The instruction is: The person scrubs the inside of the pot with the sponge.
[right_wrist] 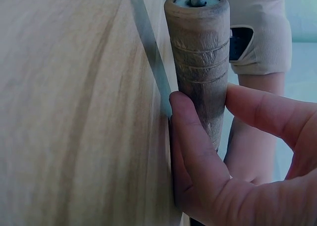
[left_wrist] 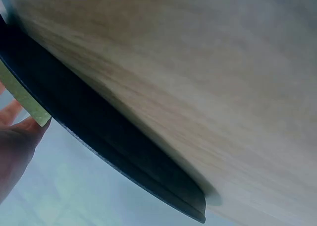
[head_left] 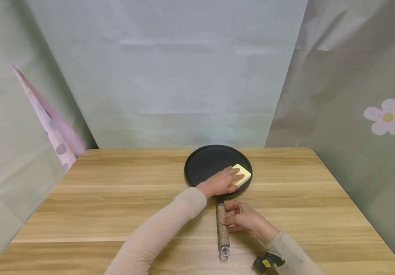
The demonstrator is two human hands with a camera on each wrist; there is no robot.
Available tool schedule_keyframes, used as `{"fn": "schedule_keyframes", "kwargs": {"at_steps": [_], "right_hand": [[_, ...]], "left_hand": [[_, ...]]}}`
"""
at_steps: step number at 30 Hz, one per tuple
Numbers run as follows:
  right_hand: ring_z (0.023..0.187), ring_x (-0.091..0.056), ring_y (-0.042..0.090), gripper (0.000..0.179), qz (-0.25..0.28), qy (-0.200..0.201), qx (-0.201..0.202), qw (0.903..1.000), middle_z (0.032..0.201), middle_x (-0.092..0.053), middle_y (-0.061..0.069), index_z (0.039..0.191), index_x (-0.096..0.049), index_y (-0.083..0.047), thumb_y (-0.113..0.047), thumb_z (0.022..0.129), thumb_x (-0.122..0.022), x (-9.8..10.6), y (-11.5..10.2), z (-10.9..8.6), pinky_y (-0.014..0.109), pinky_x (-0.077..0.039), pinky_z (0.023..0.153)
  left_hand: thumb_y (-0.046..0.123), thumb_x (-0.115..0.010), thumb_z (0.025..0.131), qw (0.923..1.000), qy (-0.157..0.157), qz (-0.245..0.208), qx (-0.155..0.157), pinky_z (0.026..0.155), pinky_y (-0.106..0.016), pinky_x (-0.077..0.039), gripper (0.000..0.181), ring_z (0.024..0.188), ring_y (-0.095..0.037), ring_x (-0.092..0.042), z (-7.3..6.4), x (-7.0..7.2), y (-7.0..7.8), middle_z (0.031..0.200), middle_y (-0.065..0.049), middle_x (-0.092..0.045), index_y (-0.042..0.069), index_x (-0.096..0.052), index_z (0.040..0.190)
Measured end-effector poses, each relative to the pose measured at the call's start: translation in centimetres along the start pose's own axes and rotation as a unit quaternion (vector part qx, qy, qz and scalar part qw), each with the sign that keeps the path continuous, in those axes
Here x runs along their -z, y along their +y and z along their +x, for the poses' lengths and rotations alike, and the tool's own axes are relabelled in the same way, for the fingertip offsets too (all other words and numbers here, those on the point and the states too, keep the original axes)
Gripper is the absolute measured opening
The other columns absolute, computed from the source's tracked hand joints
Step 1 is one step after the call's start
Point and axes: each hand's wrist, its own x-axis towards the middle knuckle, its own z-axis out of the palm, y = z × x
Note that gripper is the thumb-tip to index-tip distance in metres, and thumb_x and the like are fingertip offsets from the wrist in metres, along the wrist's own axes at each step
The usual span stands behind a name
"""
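Observation:
A black round frying pan [head_left: 206,162] lies near the table's far edge, its wooden handle [head_left: 223,225] pointing toward me and ending in a metal ring. Inside the pan, at its right side, my left hand [head_left: 221,182] holds a pale yellow sponge [head_left: 245,176], fingers spread over the top and thumb along its near edge. The left wrist view catches the sponge [left_wrist: 24,98] just past the pan's dark rim [left_wrist: 109,137]. My right hand [head_left: 247,221] grips the handle from the right. Its thumb and fingers sit on opposite sides of the wood [right_wrist: 200,62] in the right wrist view.
The wood-grain table [head_left: 122,191] spreads out on both sides of the pan. Grey-green sheets [head_left: 170,76] hang behind and beside it, the right one printed with a flower [head_left: 388,117]. A black wrist device [head_left: 269,262] sits on the right sleeve.

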Motion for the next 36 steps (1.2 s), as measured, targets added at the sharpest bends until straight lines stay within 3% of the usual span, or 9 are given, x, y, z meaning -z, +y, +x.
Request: {"fn": "schedule_keyframes", "kwargs": {"at_steps": [12,23,36], "right_hand": [[0.078,-0.06,0.018,0.047,-0.001,-0.001,-0.003,1.0,0.095,-0.053,0.015,0.12,-0.042,0.015,0.005,0.081,-0.066,0.0,0.3,0.1,0.039,-0.058,0.074],[0.078,-0.06,0.018,0.047,-0.002,-0.005,0.002,1.0,0.094,-0.053,0.015,0.12,-0.041,0.015,0.004,0.081,-0.066,0.2,0.2,0.1,0.04,-0.057,0.076],[0.077,-0.06,0.018,0.047,0.003,-0.005,-0.006,1.0,0.093,-0.052,0.013,0.12,-0.041,0.015,0.005,0.081,-0.066,0.2,0.2,0.1,0.038,-0.058,0.074]], "left_hand": [[0.03,-0.053,0.1,0.9999,-0.002,0.012,0.009,0.114,-0.04,-0.027,0.051,0.141,-0.037,-0.028,1.2,-0.1,-0.3,0.154,-0.01,-0.033,0.017,-0.041,0.148],[0.03,-0.053,0.099,0.9997,0.005,0.014,0.018,0.112,-0.041,-0.031,0.051,0.141,-0.035,-0.028,2.5,-0.2,-0.9,0.154,-0.008,-0.033,0.019,-0.042,0.147],[0.031,-0.054,0.099,0.999,-0.025,0.02,0.03,0.114,-0.039,-0.027,0.053,0.143,-0.031,-0.024,3.6,0.4,-1.9,0.156,-0.006,-0.03,0.021,-0.038,0.149]]}}
